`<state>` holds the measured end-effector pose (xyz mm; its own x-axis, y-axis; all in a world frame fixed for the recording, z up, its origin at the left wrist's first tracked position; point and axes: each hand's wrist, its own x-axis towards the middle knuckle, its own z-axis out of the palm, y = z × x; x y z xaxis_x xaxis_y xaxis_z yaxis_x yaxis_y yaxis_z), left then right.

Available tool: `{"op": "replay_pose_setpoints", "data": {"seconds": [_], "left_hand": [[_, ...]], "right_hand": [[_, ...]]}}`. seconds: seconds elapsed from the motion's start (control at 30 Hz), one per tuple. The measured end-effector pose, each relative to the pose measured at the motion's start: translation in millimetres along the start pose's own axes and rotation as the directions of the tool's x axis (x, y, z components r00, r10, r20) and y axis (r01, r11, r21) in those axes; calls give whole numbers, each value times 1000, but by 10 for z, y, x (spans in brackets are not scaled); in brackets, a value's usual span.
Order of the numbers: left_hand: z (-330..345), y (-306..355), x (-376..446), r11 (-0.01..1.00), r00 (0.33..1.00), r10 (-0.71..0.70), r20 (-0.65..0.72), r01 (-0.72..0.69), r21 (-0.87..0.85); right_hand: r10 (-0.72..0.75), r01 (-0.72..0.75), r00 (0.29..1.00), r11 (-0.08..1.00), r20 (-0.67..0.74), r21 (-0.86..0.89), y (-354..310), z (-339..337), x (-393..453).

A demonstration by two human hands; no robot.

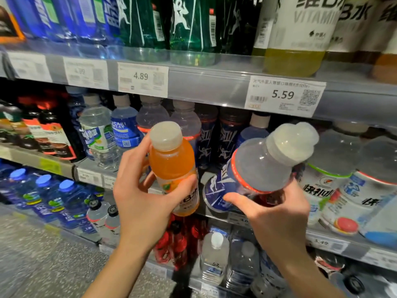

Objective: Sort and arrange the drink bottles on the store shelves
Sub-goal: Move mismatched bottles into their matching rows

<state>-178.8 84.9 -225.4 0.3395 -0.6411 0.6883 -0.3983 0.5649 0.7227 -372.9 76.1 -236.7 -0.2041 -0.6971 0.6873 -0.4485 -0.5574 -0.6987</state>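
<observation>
Blue-capped water bottles (pixel 44 190) stand lowest and farthest left of the orange drink bottle (pixel 173 166), which serves as the landmark. Above them and still left of it, a dark bottle with a red label (pixel 53 134) and a clear bottle with a pale cap (pixel 97 130) stand on the middle shelf (pixel 32 157). The left hand (pixel 141 203) grips the orange drink bottle around its lower half, thumb curled across the label and fingers wrapped behind; the bottle is upright, white cap up, held in front of the middle shelf. Directly above it a price tag reading 4.89 (pixel 142 79) sits on the upper shelf rail (pixel 206 87), with green bottles (pixel 191 29) standing above the rail. Just right of the orange bottle, the right hand (pixel 277 214) grips a clear bottle with a dark blue label (pixel 255 168), fingers curled beneath its body; this bottle tilts with its pale cap pointing up and right. Further right a tag reading 5.59 (pixel 284 95) hangs on the rail, and white-labelled bottles (pixel 326 186) stand on the middle shelf. Below the landmark, red bottles (pixel 178 241) fill the lower shelf.
</observation>
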Motion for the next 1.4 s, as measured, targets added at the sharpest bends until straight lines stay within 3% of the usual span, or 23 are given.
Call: {"op": "replay_pose_setpoints", "data": {"seconds": [0.07, 0.2, 0.43, 0.57, 0.67, 0.73, 0.83, 0.9, 1.17, 1.4], "left_hand": [[-44, -24, 4, 1000, 1000, -9, -7, 9, 28], [-66, -39, 29, 998, 1000, -3, 4, 3, 67], [-99, -33, 32, 998, 1000, 0, 0, 0, 66], [-150, -28, 34, 998, 1000, -3, -31, 5, 67], [-190, -27, 34, 997, 999, -9, -46, 12, 71], [-212, -21, 33, 997, 999, -8, -51, 12, 76], [-237, -8, 33, 997, 999, -3, -48, 6, 74], [-244, -8, 31, 996, 999, -6, -41, 9, 87], [-228, -13, 38, 997, 1000, -1, -5, 1, 77], [-235, -42, 54, 998, 1000, -20, -16, 21, 66]], "right_hand": [[-98, 97, 995, 993, -16, -61, 55, 103, -15], [31, -38, 998, 993, 63, 115, 131, 292, 16], [36, -35, 998, 999, 55, -19, 126, 538, 18], [172, -172, 985, 983, 9, 58, 55, 581, 38], [191, -191, 982, 981, 13, 35, 21, 602, 22], [139, -139, 990, 990, -4, -22, -2, 629, 12], [-96, 88, 994, 984, -47, -158, 39, 692, 43], [-164, 146, 985, 957, -53, -252, 55, 713, 83], [-171, 159, 985, 899, 9, -409, 50, 787, 157], [-51, 97, 993, 873, 108, -477, 44, 789, 179]]}}
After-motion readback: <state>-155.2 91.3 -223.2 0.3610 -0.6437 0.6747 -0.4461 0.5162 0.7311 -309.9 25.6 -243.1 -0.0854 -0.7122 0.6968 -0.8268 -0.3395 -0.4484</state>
